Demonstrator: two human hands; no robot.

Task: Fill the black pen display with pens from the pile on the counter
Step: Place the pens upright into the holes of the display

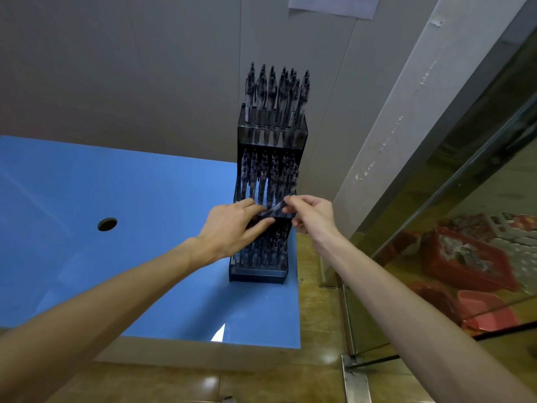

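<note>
Glossy blue counter (116,199) bears a tiered black display (258,274); left hand (232,228) and right hand (312,212) pinch a slim clear pen (273,211).

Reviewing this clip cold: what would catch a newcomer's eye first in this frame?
The tall black three-tier pen display stands at the right edge of the bright blue counter, its tiers packed with dark upright pens. In front of its middle tier, the left hand and right hand meet on a single dark pen, pinched by the right fingers. A round hole in the counter lies to the left.
</note>
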